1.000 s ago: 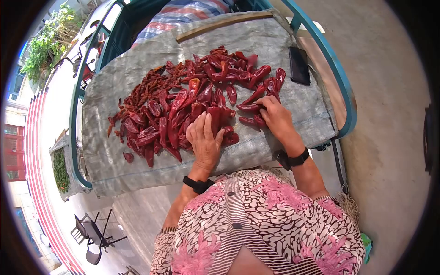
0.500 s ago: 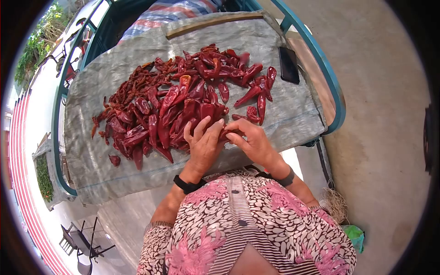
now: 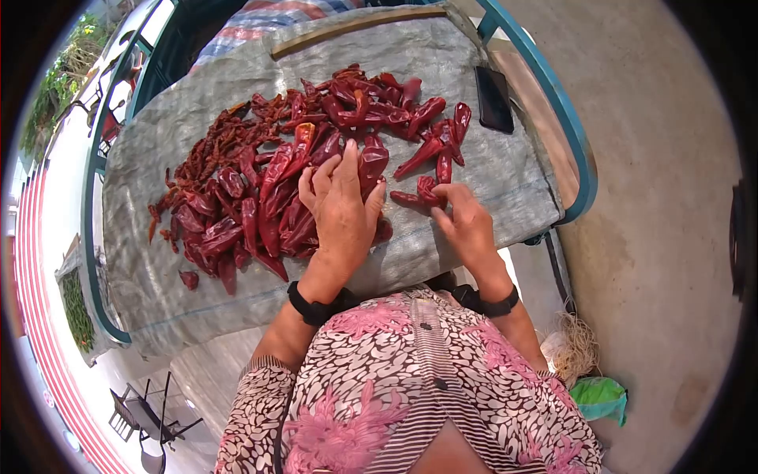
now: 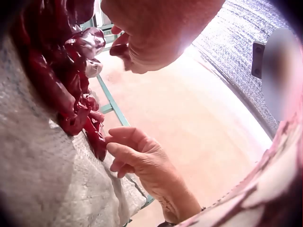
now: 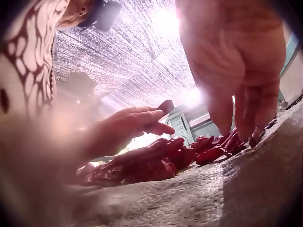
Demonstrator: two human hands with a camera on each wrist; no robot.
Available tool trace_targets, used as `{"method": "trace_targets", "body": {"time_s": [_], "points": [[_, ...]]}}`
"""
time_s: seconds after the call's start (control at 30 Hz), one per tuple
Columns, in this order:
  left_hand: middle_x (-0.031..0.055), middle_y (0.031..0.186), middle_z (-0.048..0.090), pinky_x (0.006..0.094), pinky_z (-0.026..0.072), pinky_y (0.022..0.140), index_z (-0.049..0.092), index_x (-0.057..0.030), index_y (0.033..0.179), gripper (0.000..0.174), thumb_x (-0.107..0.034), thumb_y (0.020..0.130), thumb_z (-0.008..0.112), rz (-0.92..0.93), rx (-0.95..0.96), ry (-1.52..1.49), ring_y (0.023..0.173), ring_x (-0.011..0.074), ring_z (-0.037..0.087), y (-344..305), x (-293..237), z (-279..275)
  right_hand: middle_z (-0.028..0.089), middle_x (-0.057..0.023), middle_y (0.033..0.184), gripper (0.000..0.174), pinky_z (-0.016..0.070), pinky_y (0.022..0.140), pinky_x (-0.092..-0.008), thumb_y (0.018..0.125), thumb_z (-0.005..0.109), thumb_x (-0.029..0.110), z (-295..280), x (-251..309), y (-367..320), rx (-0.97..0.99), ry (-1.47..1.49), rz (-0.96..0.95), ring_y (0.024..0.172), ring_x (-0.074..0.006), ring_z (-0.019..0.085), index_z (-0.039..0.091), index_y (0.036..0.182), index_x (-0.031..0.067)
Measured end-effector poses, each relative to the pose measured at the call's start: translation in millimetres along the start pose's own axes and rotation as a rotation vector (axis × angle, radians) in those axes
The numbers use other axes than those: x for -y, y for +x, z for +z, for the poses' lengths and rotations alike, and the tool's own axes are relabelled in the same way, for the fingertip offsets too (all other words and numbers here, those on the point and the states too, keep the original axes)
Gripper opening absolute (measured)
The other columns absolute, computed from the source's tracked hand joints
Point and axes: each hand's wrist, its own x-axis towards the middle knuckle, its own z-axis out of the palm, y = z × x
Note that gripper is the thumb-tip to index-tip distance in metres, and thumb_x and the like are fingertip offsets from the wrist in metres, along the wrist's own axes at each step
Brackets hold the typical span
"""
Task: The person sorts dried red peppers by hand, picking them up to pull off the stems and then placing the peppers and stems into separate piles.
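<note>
Red dried peppers [image 3: 268, 229] lie heaped on a grey woven sheet [image 3: 205, 312]. My left hand [image 3: 343, 209] is over the heap's near right side, its thumb and fingers pinching a dark red pepper [image 4: 120, 51]; the right wrist view shows that pepper [image 5: 165, 107] at the left fingertips [image 5: 163, 113]. Right of it, my right hand [image 3: 471, 237] reaches down to a small group of peppers [image 3: 426, 192]. Its fingertips touch a pepper, with the thumb apart from the fingers. The left fingers partly cover the heap.
A black phone [image 3: 494, 99] rests at the sheet's right side. A wooden strip [image 3: 355, 30] crosses the far side. Teal rails [image 3: 564, 110] curve round the sheet. A striped cloth [image 3: 268, 20] lies behind, and a green bag [image 3: 600, 397] is on the floor at right.
My hands were together over a pepper half a second ago. The left has since moved up over the heap; the right has moved away rightward to the small group. The view has shifted slightly.
</note>
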Motion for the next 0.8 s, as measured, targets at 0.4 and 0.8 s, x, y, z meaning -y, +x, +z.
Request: {"method": "trace_targets", "body": {"time_s": [0.4, 0.8], "points": [[0.0116, 0.078, 0.069, 0.0338, 0.0504, 0.060, 0.068, -0.0062, 0.111, 0.020, -0.023, 0.103, 0.059, -0.172, 0.499, -0.321, 0.063, 0.0227, 0.065, 12, -40, 5, 0.067, -0.0062, 0.099, 0.021, 0.0514, 0.067, -0.0292, 0.087, 0.069, 0.000, -9, -11, 0, 0.101, 0.474, -0.100, 0.080, -0.0174, 0.065, 0.064, 0.107, 0.0056], [0.0139, 0.081, 0.066, 0.0414, 0.0509, 0.060, 0.063, -0.0064, 0.100, 0.012, -0.018, 0.098, 0.065, 0.077, 0.509, -0.399, 0.071, 0.0351, 0.066, 11, -19, 5, 0.064, -0.0038, 0.080, 0.020, 0.0487, 0.062, -0.0268, 0.104, 0.059, 0.020, 5, -6, 11, 0.245, 0.798, 0.266, 0.067, -0.0090, 0.059, 0.063, 0.115, 0.0026]]}}
